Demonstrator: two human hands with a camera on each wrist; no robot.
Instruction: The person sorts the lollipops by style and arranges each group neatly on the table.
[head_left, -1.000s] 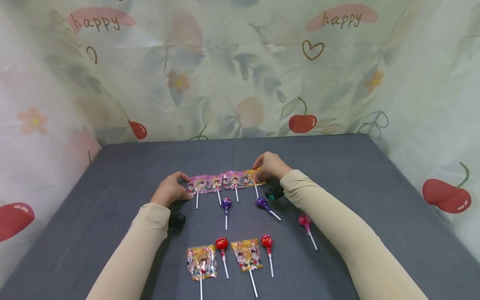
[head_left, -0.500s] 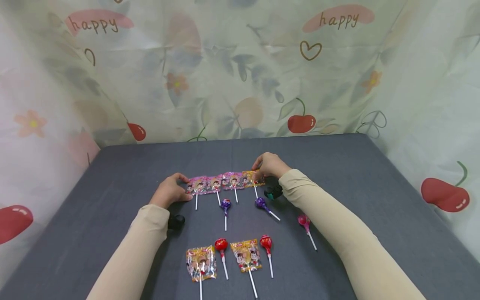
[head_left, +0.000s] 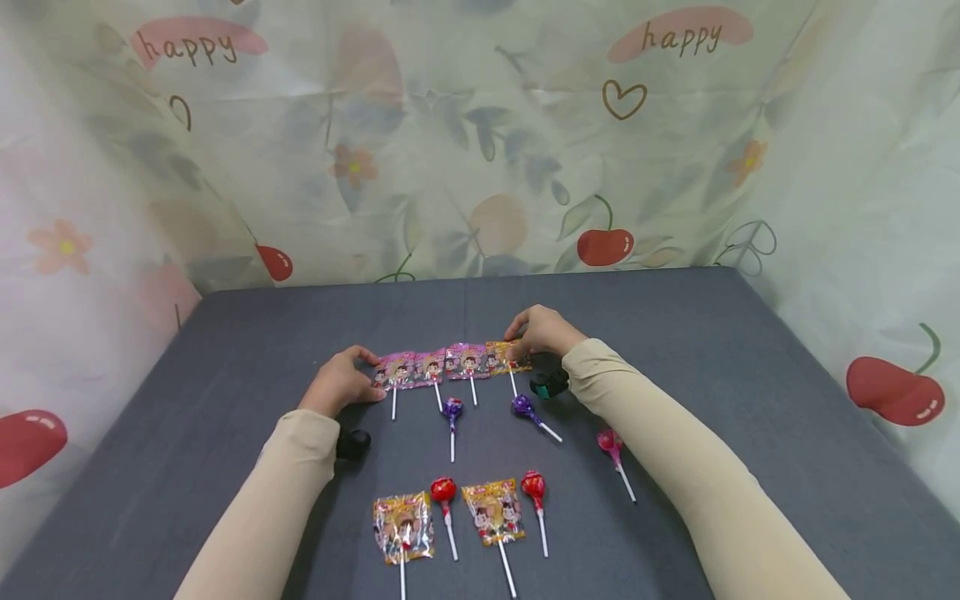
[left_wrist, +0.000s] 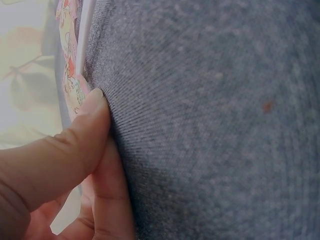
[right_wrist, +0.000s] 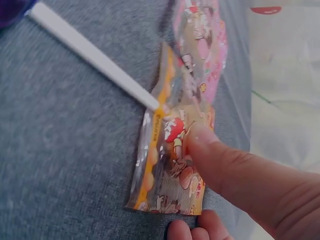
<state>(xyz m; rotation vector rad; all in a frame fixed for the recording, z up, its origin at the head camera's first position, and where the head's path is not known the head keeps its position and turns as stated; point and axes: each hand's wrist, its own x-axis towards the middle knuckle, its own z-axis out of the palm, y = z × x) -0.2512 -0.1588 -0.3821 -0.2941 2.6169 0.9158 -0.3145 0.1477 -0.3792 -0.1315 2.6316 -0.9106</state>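
Observation:
Four flat lollipops in printed wrappers lie in a row, several pink ones on the left and an orange one at the right end. My left hand [head_left: 341, 383] grips the leftmost pink-wrapped lollipop [head_left: 396, 369] by its left edge, fingers at the top corner and thumb low. In the left wrist view, the thumb [left_wrist: 92, 107] meets the wrapper's edge. At the other end my right hand [head_left: 546, 331] holds the orange-wrapped lollipop [right_wrist: 170, 165], thumb on its printed face and some fingers hidden behind it. Between them are the middle pink-wrapped lollipops [head_left: 430, 367], overlapping their neighbours.
Two purple round lollipops [head_left: 452, 408] lie just below the row. A pink round lollipop [head_left: 610, 442] is near the right forearm. Closer in, two orange-wrapped flat lollipops [head_left: 403, 525] alternate with two red round lollipops [head_left: 444, 490]. A patterned curtain [head_left: 465, 150] surrounds the grey table [head_left: 247, 333].

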